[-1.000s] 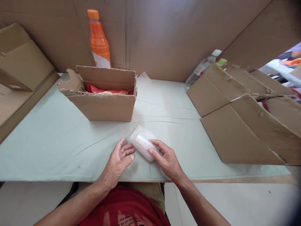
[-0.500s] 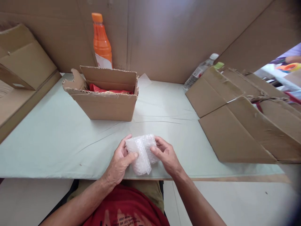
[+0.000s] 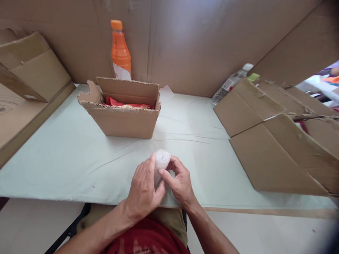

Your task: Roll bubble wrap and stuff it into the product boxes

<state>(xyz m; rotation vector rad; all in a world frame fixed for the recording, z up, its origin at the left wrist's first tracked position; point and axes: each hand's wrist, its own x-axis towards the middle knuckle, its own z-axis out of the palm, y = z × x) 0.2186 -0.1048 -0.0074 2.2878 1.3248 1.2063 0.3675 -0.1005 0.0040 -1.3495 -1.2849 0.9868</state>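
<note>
A roll of bubble wrap [image 3: 162,158] stands on end between my hands, near the table's front edge. Its coiled upper end faces me, and whatever lies inside it is hidden. My left hand [image 3: 144,187] presses along its left side, fingers together and thumb toward the lower front. With my right hand [image 3: 178,180] I grip it from the right, thumb at the front and fingers behind. Beyond my hands is an open cardboard box [image 3: 127,121] with red packets [image 3: 129,105] inside.
Behind the box stands an orange drink bottle [image 3: 121,53]. A clear plastic bottle [image 3: 230,84] leans at the back right beside more cardboard boxes [image 3: 278,155]. Another cardboard box [image 3: 34,67] is at the left. Pale cloth [image 3: 66,158] covers the table.
The bubble wrap has gone from lying loosely folded with a flap to a tight upright roll. My left hand has turned over its side. The view has shifted slightly.
</note>
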